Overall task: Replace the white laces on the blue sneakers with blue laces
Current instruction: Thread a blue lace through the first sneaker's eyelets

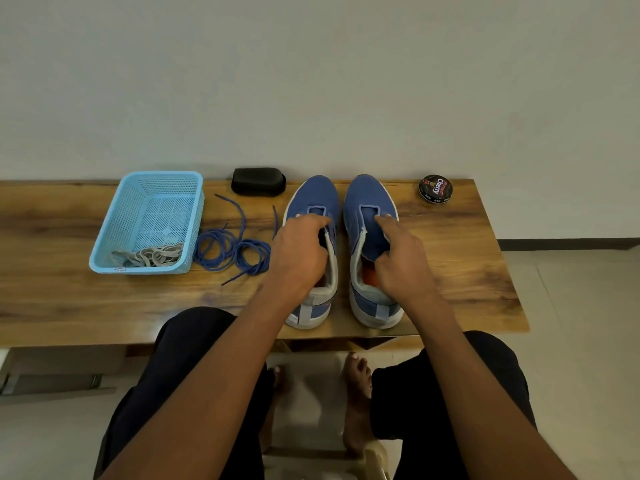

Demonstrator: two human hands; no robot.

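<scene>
Resting on the two unlaced blue sneakers, the left hand (298,251) curls over the left sneaker (311,251) at its opening, and the right hand (401,258) grips the right sneaker (367,237) by the tongue. Left of the left hand lie the coiled blue laces (232,251); farther left, white laces (152,256) sit in a light-blue basket (145,216). Beyond the right hand stands a shoe-polish tin (435,188).

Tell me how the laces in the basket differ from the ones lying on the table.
The laces in the basket are pale grey-white and look flat and wide; the blue laces look thin and cord-like. The pale ones are heaped in the near end of the light blue basket; the blue ones lie on the bare wooden table, loosely coiled with ends trailing out. Both sets are out of the sneakers, and neither hand is touching them.
</scene>
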